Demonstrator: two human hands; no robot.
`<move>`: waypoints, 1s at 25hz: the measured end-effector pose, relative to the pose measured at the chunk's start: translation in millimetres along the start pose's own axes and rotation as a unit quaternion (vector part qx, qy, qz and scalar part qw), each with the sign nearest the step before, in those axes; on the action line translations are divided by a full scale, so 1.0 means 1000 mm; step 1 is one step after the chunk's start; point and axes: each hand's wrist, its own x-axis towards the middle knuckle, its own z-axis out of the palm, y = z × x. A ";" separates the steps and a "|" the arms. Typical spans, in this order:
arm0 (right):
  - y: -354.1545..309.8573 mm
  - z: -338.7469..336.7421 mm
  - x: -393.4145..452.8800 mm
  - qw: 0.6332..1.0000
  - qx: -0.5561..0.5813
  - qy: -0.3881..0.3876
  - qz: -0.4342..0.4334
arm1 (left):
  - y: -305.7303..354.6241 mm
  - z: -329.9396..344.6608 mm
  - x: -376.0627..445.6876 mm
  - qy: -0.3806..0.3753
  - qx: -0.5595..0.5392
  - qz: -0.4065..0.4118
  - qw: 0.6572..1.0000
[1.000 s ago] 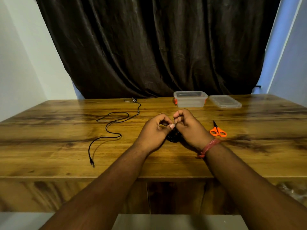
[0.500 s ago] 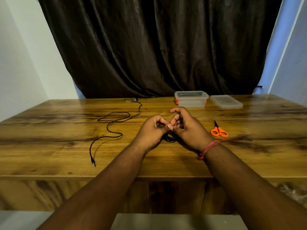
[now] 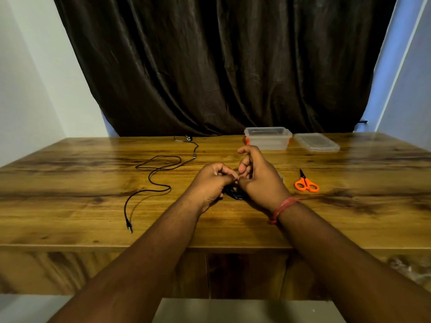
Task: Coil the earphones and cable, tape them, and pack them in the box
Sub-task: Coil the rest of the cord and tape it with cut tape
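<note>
A small coil of black cable [image 3: 234,194] sits between my two hands at the table's middle, mostly hidden by them. My left hand [image 3: 211,183] has its fingers curled and pinches at the coil's top. My right hand [image 3: 260,179] meets it fingertip to fingertip, fingers curled, index finger lifted. What lies between the fingertips is too small to tell. The black earphones [image 3: 152,180] lie loose and uncoiled on the left, jack plug [image 3: 129,228] toward the front edge. The clear plastic box [image 3: 268,139] stands open at the back.
The box's clear lid [image 3: 316,142] lies to the right of the box. Orange-handled scissors [image 3: 306,184] lie right of my right hand. The wooden table [image 3: 70,206] ends at a dark curtain [image 3: 221,66] behind.
My hands stayed at the same spot over the coil. My right index finger has lifted and the fingers have shifted against the left fingertips.
</note>
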 end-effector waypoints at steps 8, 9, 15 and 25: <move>-0.002 0.004 -0.002 0.998 -0.048 -0.003 -0.039 | 0.001 -0.001 0.002 0.005 -0.028 -0.005 1.000; -0.003 0.003 -0.002 0.998 -0.043 -0.005 -0.034 | 0.001 -0.002 0.002 0.005 -0.027 -0.006 1.000; 0.003 0.003 0.004 0.997 0.049 0.053 0.035 | 0.001 0.003 0.000 0.030 -0.041 0.014 0.999; 0.007 0.008 0.005 0.987 -0.141 0.065 0.045 | -0.013 0.006 0.009 0.141 0.149 0.066 0.977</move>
